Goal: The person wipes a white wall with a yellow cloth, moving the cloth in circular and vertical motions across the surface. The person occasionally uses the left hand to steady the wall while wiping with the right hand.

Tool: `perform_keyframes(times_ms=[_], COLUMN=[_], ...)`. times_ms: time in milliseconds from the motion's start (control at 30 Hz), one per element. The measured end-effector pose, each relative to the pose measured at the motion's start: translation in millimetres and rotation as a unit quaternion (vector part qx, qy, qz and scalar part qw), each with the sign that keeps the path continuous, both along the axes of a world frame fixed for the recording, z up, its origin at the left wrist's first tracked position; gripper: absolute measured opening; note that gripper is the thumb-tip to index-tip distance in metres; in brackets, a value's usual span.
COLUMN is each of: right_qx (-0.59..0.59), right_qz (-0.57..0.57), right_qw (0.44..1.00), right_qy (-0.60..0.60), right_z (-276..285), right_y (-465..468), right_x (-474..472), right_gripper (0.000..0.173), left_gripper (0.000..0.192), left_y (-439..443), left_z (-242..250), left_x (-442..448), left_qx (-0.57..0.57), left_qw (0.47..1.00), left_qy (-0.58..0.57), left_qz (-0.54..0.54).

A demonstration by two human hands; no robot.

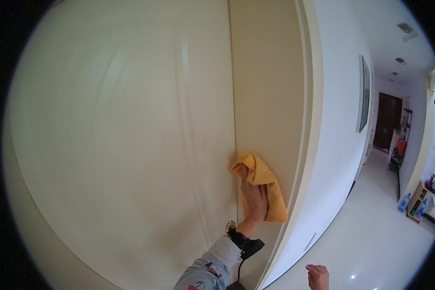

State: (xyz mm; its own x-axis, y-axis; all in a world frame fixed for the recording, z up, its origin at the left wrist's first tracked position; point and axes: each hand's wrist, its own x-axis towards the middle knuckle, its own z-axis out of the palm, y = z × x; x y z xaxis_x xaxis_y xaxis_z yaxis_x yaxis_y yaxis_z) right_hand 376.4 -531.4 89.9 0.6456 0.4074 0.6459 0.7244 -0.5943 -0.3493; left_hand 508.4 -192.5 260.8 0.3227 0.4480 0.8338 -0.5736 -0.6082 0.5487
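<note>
My left hand (254,201) presses a folded yellow-orange cloth (272,192) flat against the cream door jamb (270,90). The cloth's top edge reaches the seam where the jamb meets the cream panelled door (130,127). Around my left wrist sits a black strapped device (245,245) with a cable hanging from it. A shiny metal fitting (230,225), perhaps a door knob, shows beside the wrist, partly hidden. Low at the right, my right hand (318,277) is raised over the pale floor, away from the door. Its fingers are bent, and its palm side is hidden.
Beyond the door casing (313,108), a white wall carries a framed picture (364,94). A glossy tiled floor (359,232) runs down a hallway to a dark door (387,121). At the right stand large plastic bottles (404,203) and a small wooden shelf unit (416,203).
</note>
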Motion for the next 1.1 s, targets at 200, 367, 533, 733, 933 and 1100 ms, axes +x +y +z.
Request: perform_keyframes(times_ms=[200, 367, 533, 733, 933, 1100], right_qx=[-0.006, 0.013, 0.012, -0.003, -0.051, -0.049], right_qz=[0.005, 0.010, 0.000, -0.006, 0.078, 0.158], right_qw=[0.999, 0.999, 1.000, 0.998, 0.993, 0.985], right_qy=[-0.036, -0.036, -0.011, 0.062, 0.069, 0.040], right_z=[35, 55, 31, 6, 3, -3], right_y=[-6, -12, -39, -56, -26, 16], right_x=[32, 49, 53, 55, 55, 55], right_gripper=[0.029, 0.027, 0.029, 0.029, 0.028, 0.025], left_gripper=[0.048, 0.036, 0.049, 0.053, 0.043, 0.043], left_y=[-15, 10, 11, -24, -66, -55], left_z=[111, 314, 295, -1, -233, -201], left_x=[-27, 4, 25, 13, -33, -34], left_qx=[0.079, 0.084, 0.233, 0.099, -0.464, -0.525], left_qw=[0.985, 0.970, 0.950, 0.990, 0.863, 0.815], left_qy=[-0.141, -0.227, -0.192, -0.025, 0.177, 0.147], left_qz=[0.053, -0.031, 0.083, 0.101, -0.092, -0.198])
